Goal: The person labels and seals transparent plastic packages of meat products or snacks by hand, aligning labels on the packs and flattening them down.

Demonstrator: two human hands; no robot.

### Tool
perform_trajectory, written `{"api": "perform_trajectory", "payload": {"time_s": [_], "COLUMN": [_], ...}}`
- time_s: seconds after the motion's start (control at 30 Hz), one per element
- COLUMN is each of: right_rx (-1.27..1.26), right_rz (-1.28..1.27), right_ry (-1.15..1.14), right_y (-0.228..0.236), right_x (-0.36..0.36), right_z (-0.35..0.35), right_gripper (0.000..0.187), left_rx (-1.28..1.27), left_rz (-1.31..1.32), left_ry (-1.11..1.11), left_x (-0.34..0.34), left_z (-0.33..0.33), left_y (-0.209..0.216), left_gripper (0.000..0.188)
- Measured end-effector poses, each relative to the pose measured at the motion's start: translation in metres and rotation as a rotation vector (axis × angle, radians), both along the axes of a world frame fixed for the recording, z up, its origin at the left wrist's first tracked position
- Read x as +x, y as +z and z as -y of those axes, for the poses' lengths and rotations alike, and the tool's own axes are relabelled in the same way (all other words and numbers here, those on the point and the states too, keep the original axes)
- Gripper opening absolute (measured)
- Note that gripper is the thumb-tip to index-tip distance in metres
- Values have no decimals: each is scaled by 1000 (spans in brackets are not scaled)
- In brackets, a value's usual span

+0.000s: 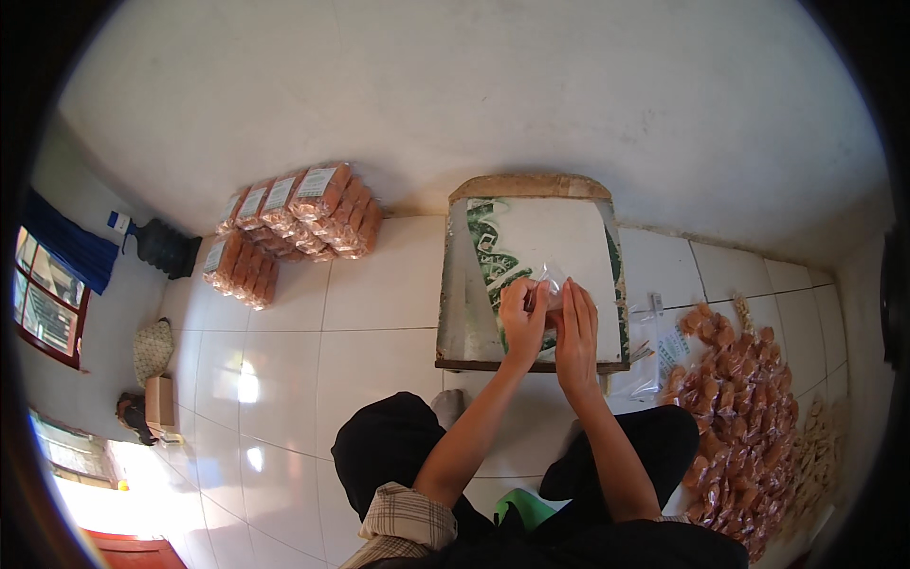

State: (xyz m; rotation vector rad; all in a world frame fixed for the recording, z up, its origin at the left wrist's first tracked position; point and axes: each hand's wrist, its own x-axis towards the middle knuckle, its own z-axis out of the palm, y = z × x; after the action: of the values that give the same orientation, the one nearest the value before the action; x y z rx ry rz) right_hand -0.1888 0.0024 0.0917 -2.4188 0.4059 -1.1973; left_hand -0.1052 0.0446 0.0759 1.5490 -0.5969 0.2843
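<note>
Over a low wooden table (569, 232) with a white and green-printed top, both my hands are closed on a small clear plastic bag (550, 275). My left hand (524, 321) pinches its left side, and my right hand (575, 332) is pressed along its right side. The bag's open or gathered end sticks up between my fingertips. A brownish content shows faintly inside, mostly hidden by my hands. To the right of the table lies a large heap of small reddish-brown wrapped pieces (730, 408).
Large packed bundles (322, 209) of brown pieces with white labels are stacked by the wall at left. Flat clear plastic bags (647, 375) and printed labels (674, 349) lie beside the table. Pale pieces (817, 446) lie beyond the heap. A dark water jug (163, 247) stands far left.
</note>
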Motion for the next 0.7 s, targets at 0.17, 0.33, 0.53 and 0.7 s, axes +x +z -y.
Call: {"api": "perform_trajectory", "payload": {"time_s": [0.17, 0.33, 0.53, 0.7], "right_rx": [94, 248, 369, 368], "right_rz": [28, 58, 138, 163], "right_ry": [86, 160, 160, 125], "right_y": [-6, -4, -2, -12], "right_x": [4, 8, 13, 14], "right_z": [11, 18, 16, 15], "right_gripper": [47, 32, 23, 20], "left_rx": [-78, -110, -71, -117], "left_rz": [-113, -20, 67, 134], "left_ry": [-134, -121, -131, -83], "left_x": [2, 3, 5, -4], "left_z": [-3, -3, -7, -5], "left_y": [-10, -15, -18, -5], "left_gripper": [20, 16, 17, 24]}}
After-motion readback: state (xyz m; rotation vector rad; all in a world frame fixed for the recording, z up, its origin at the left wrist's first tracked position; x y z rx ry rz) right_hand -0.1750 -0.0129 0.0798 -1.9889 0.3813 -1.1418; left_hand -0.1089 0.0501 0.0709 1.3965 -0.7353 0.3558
